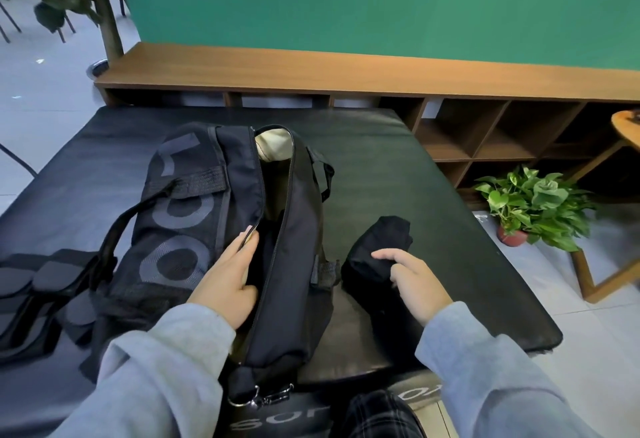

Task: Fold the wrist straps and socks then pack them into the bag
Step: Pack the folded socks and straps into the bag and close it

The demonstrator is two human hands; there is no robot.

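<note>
- The black fabric duffel bag with large grey lettering (pixel 221 229) lies on the black padded mat (pixel 433 177), its top zip parted so a cream-coloured item shows deep inside.
- The left hand (pixel 230 278) grips the near-left lip of the opening, fingers curled over the edge and thumb tucked inside, spreading the mouth.
- The right hand (pixel 414 281) pinches a folded bundle of black fabric (pixel 377 257), socks or a strap, I cannot tell which; it rests on the mat just beside the bag's right flank.
- To my eye the step is loading this bundle: lift it with the fold kept pressed together, carry it over the right zip edge, and set it flat in the dark gap near the left thumb.
- Dark grey padded straps (pixel 41 292) lie on the mat left of the bag, seemingly not yet packed.
</note>
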